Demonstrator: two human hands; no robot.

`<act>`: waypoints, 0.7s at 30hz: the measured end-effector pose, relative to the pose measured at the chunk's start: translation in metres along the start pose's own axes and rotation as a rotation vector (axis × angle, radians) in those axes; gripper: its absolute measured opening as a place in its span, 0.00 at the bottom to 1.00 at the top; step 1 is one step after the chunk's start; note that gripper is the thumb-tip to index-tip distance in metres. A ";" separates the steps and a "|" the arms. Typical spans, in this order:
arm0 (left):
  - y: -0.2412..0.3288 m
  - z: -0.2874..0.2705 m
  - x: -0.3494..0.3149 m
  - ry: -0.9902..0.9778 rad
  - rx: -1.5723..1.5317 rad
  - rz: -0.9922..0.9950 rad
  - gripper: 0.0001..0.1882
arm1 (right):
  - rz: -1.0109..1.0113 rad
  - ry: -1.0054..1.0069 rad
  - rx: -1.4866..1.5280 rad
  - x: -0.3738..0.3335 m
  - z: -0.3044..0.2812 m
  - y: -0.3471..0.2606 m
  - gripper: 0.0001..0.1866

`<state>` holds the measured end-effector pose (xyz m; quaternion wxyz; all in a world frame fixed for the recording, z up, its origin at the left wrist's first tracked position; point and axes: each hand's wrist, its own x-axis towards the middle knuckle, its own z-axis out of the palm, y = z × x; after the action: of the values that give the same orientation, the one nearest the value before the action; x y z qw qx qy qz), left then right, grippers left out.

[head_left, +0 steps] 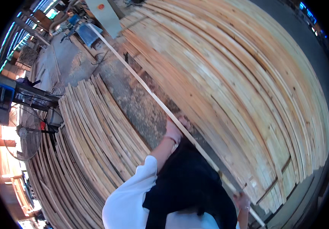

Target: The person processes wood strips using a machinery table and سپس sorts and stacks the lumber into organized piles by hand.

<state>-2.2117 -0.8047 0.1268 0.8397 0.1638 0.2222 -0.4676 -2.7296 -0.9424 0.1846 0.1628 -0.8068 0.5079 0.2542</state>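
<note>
A long, thin wooden strip [149, 89] runs slantwise from the blue machine [87, 33] at the far left, down past my body to the lower right. My left hand [174, 129] is closed around its middle, with fingers showing on both sides. Lower down, close to the strip's near end, my right hand [242, 200] grips it too; the fingers there are small and partly blurred.
Along my right lies a wide stack of pale planks [225, 76]. To the left are piled several narrower wooden strips [95, 129], with a large standing fan [22, 131] beyond. Sawdust covers the floor [134, 103] between the piles. A pale cabinet [105, 17] stands beside the machine.
</note>
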 end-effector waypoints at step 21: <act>0.027 -0.004 -0.041 0.013 0.865 -0.191 0.21 | 0.195 -0.184 0.021 -0.014 -0.066 0.083 0.23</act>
<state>-2.2081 -0.7595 0.1473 0.6454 0.4818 0.0257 -0.5922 -2.7930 -1.0021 0.2458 0.1917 -0.7252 0.5693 0.3366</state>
